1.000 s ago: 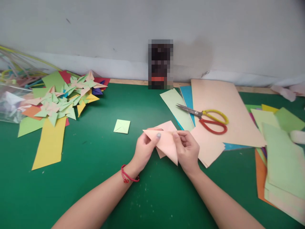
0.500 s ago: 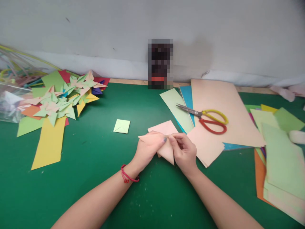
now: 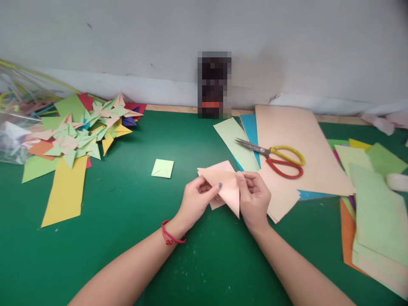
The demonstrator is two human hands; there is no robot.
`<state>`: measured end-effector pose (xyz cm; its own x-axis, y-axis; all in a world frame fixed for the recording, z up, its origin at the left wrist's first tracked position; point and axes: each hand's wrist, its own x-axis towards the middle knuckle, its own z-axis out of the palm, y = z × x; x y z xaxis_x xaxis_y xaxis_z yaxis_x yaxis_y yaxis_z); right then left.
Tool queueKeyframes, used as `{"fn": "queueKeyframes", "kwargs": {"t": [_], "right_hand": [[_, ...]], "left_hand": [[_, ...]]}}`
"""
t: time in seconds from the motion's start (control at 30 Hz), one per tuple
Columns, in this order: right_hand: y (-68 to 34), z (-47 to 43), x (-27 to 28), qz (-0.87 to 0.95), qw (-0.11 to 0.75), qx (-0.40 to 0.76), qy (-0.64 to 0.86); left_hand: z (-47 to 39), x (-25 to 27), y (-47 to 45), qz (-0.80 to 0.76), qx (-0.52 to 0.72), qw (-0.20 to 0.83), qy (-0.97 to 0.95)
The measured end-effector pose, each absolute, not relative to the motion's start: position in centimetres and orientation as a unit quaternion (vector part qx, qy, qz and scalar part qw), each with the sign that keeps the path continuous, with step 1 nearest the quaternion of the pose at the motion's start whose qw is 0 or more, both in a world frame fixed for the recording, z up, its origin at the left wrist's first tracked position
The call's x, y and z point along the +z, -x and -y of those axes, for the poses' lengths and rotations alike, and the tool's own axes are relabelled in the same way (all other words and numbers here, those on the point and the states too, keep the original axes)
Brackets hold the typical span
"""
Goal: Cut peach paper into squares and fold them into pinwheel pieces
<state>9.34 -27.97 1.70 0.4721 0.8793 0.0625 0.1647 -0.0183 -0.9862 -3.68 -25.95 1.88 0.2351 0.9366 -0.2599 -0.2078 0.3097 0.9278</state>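
Note:
Between my hands is a peach sheet of paper folded into a triangle, one point hanging down toward me. My left hand pinches its lower left side, thumb on top and fingers underneath. At its right corner my right hand grips the paper between thumb and curled fingers. Another pale pink paper piece shows on the table behind and below the folded one, partly hidden. Left of my hands lies a small light green folded paper square with crease lines on it.
Scissors with yellow and red handles rest on peach, blue and green sheets. Folded paper stars are heaped at the left over coloured paper, beside a clear plastic bag. More green sheets lie at the right. A pixelated dark object stands by the wall.
The folded peach paper has shifted right and turned slightly with my right hand. My left fingers have slid lower along its edge, uncovering more of its left side.

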Motion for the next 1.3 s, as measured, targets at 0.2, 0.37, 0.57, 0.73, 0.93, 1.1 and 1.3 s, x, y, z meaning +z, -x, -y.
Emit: {"fn": "queueKeyframes", "kwargs": {"t": [0.2, 0.37, 0.57, 0.73, 0.93, 1.1, 1.3], "right_hand": [[-9.28, 27.97, 1.71, 0.401, 0.572, 0.311, 0.645], [-9.27, 27.89, 1.65, 0.407, 0.573, 0.302, 0.644], [-9.23, 28.06, 1.62, 0.463, 0.55, 0.315, 0.619], [-9.16, 28.2, 1.66, 0.479, 0.538, 0.33, 0.61], [-9.08, 28.14, 1.81, 0.45, 0.547, 0.352, 0.612], [-9.05, 28.11, 1.86, 0.445, 0.549, 0.355, 0.612], [-9.22, 28.08, 1.75, 0.441, 0.548, 0.361, 0.612]], "left_hand": [[25.81, 1.86, 3.53, -0.458, 0.43, 0.664, -0.405], [25.75, 1.8, 3.66, -0.448, 0.42, 0.675, -0.408], [25.81, 2.32, 4.0, -0.439, 0.396, 0.669, -0.45], [25.9, 2.56, 4.09, -0.453, 0.376, 0.661, -0.465], [26.0, 2.55, 3.92, -0.432, 0.352, 0.682, -0.474], [26.03, 2.62, 3.9, -0.416, 0.362, 0.69, -0.469], [25.98, 2.64, 4.04, -0.437, 0.375, 0.678, -0.457]]}}
